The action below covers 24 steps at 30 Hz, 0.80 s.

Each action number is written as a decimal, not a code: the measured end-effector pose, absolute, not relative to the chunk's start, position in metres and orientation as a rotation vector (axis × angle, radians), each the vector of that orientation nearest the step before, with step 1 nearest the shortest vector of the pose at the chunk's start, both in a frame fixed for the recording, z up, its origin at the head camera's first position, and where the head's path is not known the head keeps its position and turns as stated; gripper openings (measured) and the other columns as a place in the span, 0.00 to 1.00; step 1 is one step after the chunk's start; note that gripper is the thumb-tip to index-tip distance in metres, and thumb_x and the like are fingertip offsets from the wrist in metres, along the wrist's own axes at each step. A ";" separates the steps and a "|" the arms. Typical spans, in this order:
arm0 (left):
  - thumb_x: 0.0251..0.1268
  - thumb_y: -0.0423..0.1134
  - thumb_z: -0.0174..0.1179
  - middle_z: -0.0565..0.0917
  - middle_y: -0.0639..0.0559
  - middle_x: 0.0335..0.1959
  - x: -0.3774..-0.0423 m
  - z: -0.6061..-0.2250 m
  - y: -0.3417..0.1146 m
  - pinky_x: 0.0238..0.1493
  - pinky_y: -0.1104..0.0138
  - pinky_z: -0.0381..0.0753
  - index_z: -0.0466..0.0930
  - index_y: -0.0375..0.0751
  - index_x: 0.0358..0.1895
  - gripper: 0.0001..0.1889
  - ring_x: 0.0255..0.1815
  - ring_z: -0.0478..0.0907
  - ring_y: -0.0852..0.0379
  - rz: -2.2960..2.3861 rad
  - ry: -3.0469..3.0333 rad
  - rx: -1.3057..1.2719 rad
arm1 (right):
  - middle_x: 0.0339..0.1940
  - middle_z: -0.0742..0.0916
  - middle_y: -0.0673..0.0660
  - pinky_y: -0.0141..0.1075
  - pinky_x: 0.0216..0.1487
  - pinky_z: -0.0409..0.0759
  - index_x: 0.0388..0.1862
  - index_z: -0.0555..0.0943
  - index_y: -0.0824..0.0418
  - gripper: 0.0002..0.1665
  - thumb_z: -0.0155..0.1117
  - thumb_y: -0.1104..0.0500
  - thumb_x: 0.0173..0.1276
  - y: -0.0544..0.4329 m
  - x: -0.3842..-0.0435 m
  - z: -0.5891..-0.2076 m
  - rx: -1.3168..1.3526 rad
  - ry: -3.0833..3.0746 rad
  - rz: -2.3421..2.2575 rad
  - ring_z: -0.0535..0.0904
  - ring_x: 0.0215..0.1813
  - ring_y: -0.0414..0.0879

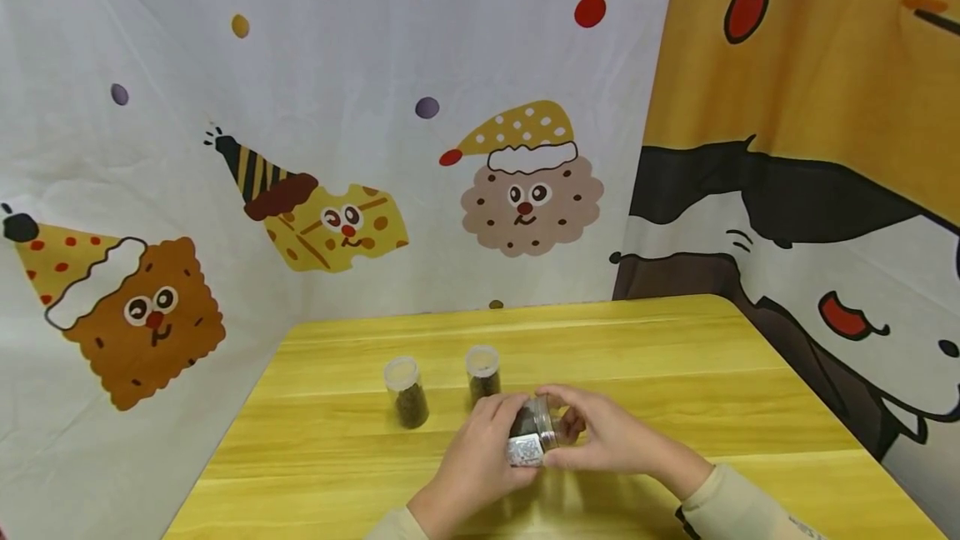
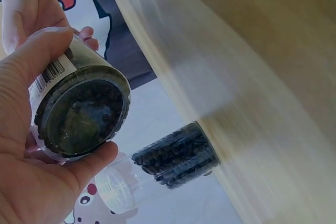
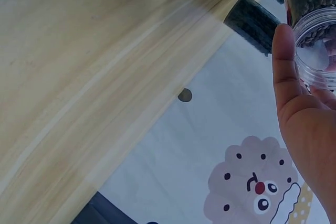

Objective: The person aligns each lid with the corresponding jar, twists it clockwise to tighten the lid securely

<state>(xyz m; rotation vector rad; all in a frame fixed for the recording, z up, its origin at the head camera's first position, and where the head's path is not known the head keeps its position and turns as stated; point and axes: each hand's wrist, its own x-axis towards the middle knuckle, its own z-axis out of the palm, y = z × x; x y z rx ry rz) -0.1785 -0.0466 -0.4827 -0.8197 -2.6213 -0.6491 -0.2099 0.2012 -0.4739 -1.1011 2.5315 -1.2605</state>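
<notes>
Tipped on its side above the table, a clear plastic jar (image 1: pixel 527 432) holds dark pellets and bears a white barcode label. My left hand (image 1: pixel 480 448) grips it round the body. In the left wrist view the round base of the jar (image 2: pixel 86 114) faces the camera, between thumb and fingers. My right hand (image 1: pixel 607 432) is at the other end, thumb and forefinger on either side of the clear threaded rim. Through that rim, in the right wrist view, pellets show inside the jar (image 3: pixel 315 30); I cannot tell whether a lid covers it.
Two more clear jars of dark pellets stand on the wooden table (image 1: pixel 337 465) beyond my hands, a left jar (image 1: pixel 410 402) and a nearer-to-middle jar (image 1: pixel 483 377). Both have whitish tops. A printed cloth (image 1: pixel 360 65) hangs behind the table's far edge.
</notes>
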 end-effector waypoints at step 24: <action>0.47 0.51 0.87 0.81 0.49 0.64 -0.177 -0.482 -0.045 0.60 0.62 0.89 0.74 0.43 0.72 0.47 0.63 0.80 0.52 -0.543 -2.593 -0.850 | 0.50 0.90 0.57 0.32 0.39 0.87 0.73 0.74 0.64 0.36 0.73 0.47 0.74 0.197 -0.207 -0.472 -0.882 2.493 -1.300 0.85 0.39 0.35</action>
